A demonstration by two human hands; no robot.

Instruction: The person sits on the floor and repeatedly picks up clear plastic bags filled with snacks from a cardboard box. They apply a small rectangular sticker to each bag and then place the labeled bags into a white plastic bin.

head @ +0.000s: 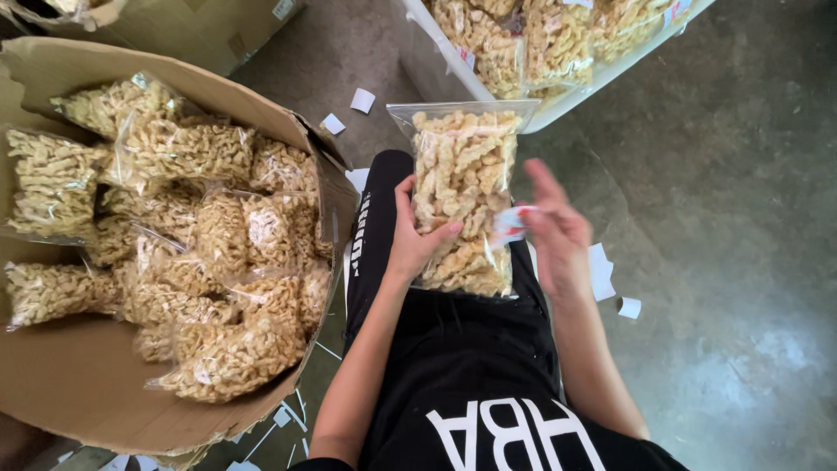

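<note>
While the person sits with black-clad legs stretched over the grey concrete floor [741, 262], the left hand [411, 240] grips the near left edge of a clear plastic bag filled with pale yellow twisted snack sticks [462, 196], thumb laid across its front and fingers wrapped behind it. This bag stands upright on the lap, between the two hands, its sealed top pointing away from the body. The right hand [554, 231] hovers just beside the bag's right edge, blurred, with fingers spread fairly wide; a small white and red paper label [510, 222] lies between its fingertips and the bag, and whether the fingers truly pinch it cannot be told through the blur.

Left of the left hand, a large brown cardboard box [78, 384] lies open, heaped with many more clear bags of the same snack sticks [209, 262]. Beyond both hands, past the bag's top, a white plastic tray [558, 109] holds further filled bags [540, 39] packed side by side. Small white paper scraps [362, 100] are scattered on the floor, some beyond the left hand near the box's corner, others just right of the right hand, and more below the box near the left elbow.
</note>
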